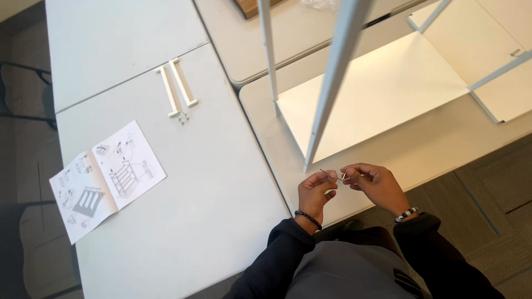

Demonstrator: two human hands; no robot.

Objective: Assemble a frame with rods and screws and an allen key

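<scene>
Big pale grey table point(183, 221) fills the left of the view, with a seam running across it where two tops meet. To the right of it, a second, cream-coloured table point(443, 144) carries a white shelf unit point(382, 88) lying flat with its light grey legs point(332, 77) rising toward the camera; one leg ends just above the hands. A brown wooden piece point(252, 6) pokes in at the top edge.

On the grey table, an open instruction booklet point(106, 180) lies near the left side, showing line drawings of a shelf. Further up, two white bars point(176, 87) lie side by side, almost touching, with a small cluster of metal bits point(182, 117) just below their near ends.

Now down to the hands, close together over the front edge of the cream table. The left hand point(315, 194), dark bead bracelet at the wrist, has its fingers curled and pinches one end of a thin metal key point(330, 175). The right hand point(377, 185), black-and-white bead bracelet at the wrist, is curled too, its fingertips meeting the same little tool; whether it also holds a tiny screw there is too small to tell. The key sits right between both hands, well apart from the booklet and bars. Dark sleeves point(277, 260) and a grey top frame the bottom.
</scene>
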